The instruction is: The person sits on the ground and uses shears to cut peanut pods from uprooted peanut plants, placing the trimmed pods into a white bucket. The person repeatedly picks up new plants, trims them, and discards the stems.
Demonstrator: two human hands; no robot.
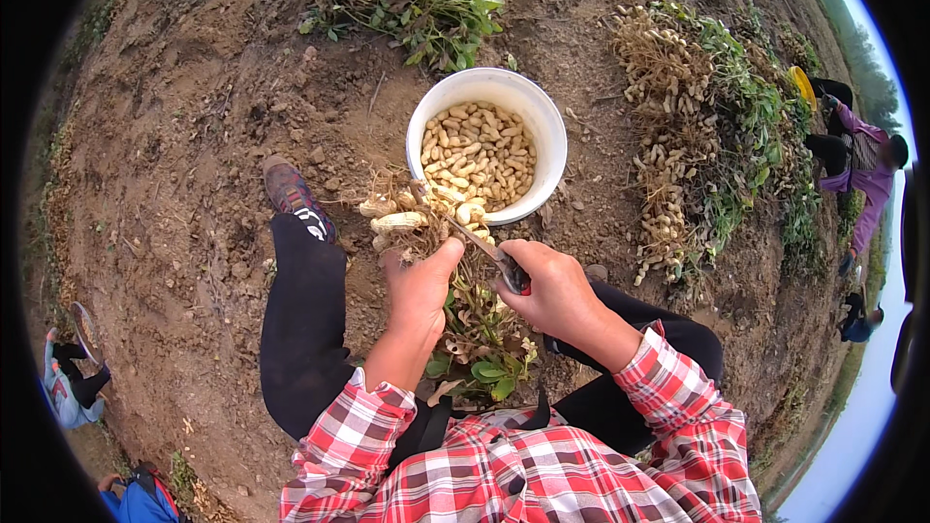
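Observation:
My left hand (418, 280) grips a bunch of peanut plants by the stems, just below the clustered pods (399, 222). Its leafy ends (494, 370) hang down between my legs. In my right hand (556, 290) is a small pair of shears or a knife (501, 258) with a dark and red handle; which one I cannot tell. The metal blade points up and left into the roots, close to my left thumb. Directly beyond the pods stands a white plastic bucket (548, 116), partly filled with loose peanuts (479, 149). The held pods overlap its near left rim.
Uprooted peanut plants with pods (665, 123) lie in a row on the right. More leafy plants (443, 11) lie beyond the bucket. Bare soil (167, 181) stretches left. Other people are at the right (864, 152) and lower left (69, 385), one near a yellow container (802, 87).

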